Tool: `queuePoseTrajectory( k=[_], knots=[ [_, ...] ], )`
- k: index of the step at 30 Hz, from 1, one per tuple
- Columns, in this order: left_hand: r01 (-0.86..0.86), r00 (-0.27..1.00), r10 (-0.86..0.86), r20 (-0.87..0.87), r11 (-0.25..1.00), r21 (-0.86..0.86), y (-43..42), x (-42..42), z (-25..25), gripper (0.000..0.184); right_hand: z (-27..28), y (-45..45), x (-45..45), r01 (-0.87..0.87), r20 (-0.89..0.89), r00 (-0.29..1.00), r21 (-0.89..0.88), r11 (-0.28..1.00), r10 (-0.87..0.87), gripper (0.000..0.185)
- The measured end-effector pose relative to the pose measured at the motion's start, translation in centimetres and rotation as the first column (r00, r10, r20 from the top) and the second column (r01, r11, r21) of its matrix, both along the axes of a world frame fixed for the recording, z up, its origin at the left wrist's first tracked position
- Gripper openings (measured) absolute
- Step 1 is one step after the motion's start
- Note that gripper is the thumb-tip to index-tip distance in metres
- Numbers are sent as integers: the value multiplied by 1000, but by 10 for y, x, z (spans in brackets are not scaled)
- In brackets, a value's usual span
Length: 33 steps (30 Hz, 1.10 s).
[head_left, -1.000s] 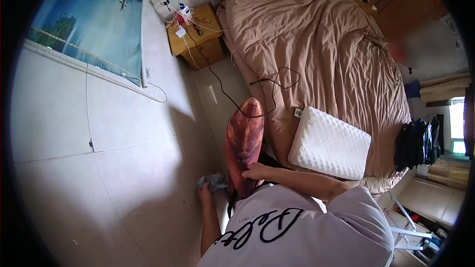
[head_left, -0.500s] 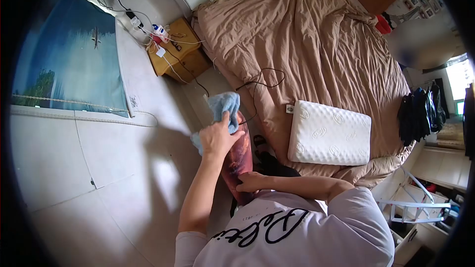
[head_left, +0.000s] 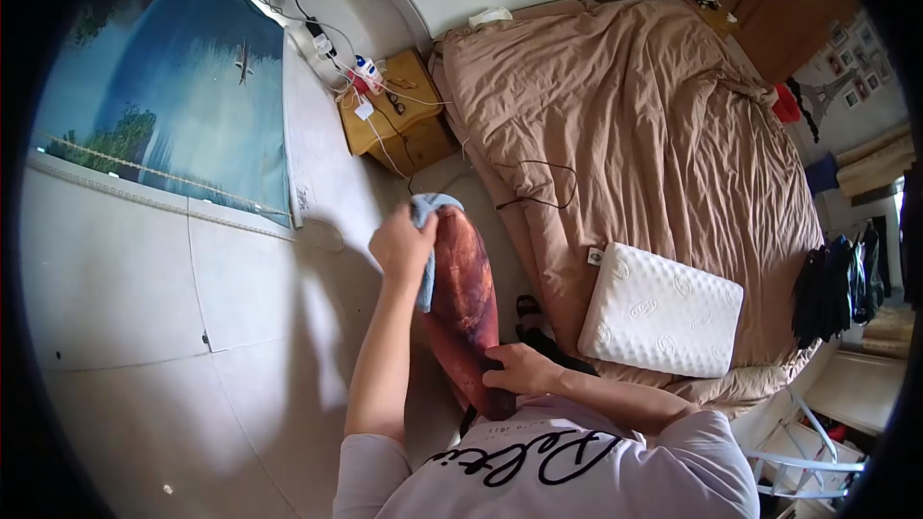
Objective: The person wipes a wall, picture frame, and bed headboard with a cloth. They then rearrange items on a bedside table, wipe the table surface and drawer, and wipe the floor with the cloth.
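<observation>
A long, narrow board-like thing [head_left: 463, 279] with a rounded far end stretches away from my body. Its surface is printed in dark red, orange and purple; I cannot make out its exact kind. My left hand [head_left: 404, 248] is closed on a light blue cloth [head_left: 428, 274], which lies along the board's far left edge and over its tip. My right hand [head_left: 522, 368] grips the board's right edge near my body, with the thumb side on top. The fingers beneath are partly hidden.
To the right is a bed with a brown quilt [head_left: 615, 125] and a white pillow [head_left: 663, 312]. A wooden nightstand [head_left: 413, 135] with a bottle and cables stands ahead. One cable [head_left: 567, 194] trails over the bed. Pale floor tiles [head_left: 260, 394] lie left.
My left hand has moved the cloth from the board's upper face to its left edge and tip. The view has shifted, uncovering more of the board. My right hand keeps its grip.
</observation>
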<state>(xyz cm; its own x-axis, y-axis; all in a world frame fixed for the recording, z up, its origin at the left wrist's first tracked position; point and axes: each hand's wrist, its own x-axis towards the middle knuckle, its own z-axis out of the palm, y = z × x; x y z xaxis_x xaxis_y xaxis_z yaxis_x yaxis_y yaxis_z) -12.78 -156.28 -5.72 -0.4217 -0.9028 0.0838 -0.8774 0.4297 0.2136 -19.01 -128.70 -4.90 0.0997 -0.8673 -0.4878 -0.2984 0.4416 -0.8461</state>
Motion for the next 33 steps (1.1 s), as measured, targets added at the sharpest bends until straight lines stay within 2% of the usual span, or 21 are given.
queuePoseTrajectory(
  k=[2,5,6,7,9,13,15,17,19,22,25,27,28,29,30,31,32,33],
  knots=[
    [-190,944,178,-278,982,-14,-31,19,17,43,22,2,-12,41,34,999,-32,999,-40,38],
    [-338,838,280,-469,940,-43,-72,56,47,52,69,2,-51,145,279,943,149,978,-182,42],
    [-374,796,283,-534,925,-67,-85,67,53,53,73,9,-62,227,284,925,113,967,-250,40],
    [-384,794,291,-533,921,-70,-94,76,56,53,79,16,-74,306,292,903,78,949,-315,38],
    [-423,724,278,-631,902,-89,-107,90,62,51,121,21,-108,393,451,799,108,913,-397,38],
    [-428,610,239,-755,902,-60,-117,105,63,45,180,58,-173,552,473,757,-96,828,-450,50],
    [-413,569,221,-792,910,-43,-116,102,62,42,196,83,-202,633,501,730,-240,736,-464,59],
    [-381,525,206,-826,924,-12,-109,97,66,37,202,109,-226,774,517,614,-250,582,-596,58],
    [-348,503,187,-844,938,0,-107,88,70,35,192,140,-239,945,398,304,-241,221,-866,36],
    [-194,493,57,-868,980,-46,-104,74,78,31,106,250,-345,948,102,157,-294,121,-982,28],
    [-108,494,3,-869,993,-58,-100,53,96,29,12,367,-440,974,120,226,-51,221,-967,38],
    [-60,499,-37,-866,995,-77,-96,41,110,27,-77,441,-476,971,-195,17,-232,63,-981,37],
    [-40,482,-21,-876,998,-46,-92,33,116,27,-116,472,-491,951,-338,-115,-310,-5,-934,37],
    [-16,464,-6,-886,1000,-15,-90,24,120,26,-109,441,-474,930,-574,-207,-366,22,-792,36],
    [12,449,11,-894,1000,18,-88,14,123,26,-95,400,-451,922,-773,-297,-384,41,-561,35],
    [23,449,-5,-893,1000,6,-86,3,124,26,-76,350,-422,923,-882,-360,-385,24,-304,34],
    [38,435,-1,-900,999,17,-84,-7,124,25,-99,324,-413,892,-793,-342,-443,91,-505,32],
    [53,426,8,-905,998,34,-82,-17,123,25,-124,300,-405,861,-670,-272,-490,137,-691,30]
  ],
)
